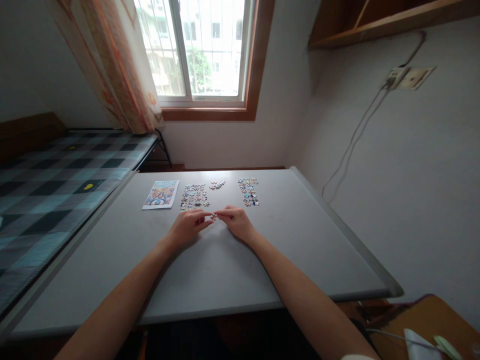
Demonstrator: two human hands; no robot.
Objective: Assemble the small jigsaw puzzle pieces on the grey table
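My left hand and my right hand meet over the middle of the table, fingertips almost together. Between them are small jigsaw pieces, gripped from the left by thumb and index finger and from the right by the right fingertips. Whether these pieces are joined is too small to tell. Just beyond my left hand lies a block of loose puzzle pieces set out in rows. A second group of pieces lies farther right, and a small heap of pieces sits between the two groups.
A printed picture sheet lies left of the pieces on the grey-white table. To the left stands a bed with a checked cover. A window is ahead, and a cable hangs down the right wall.
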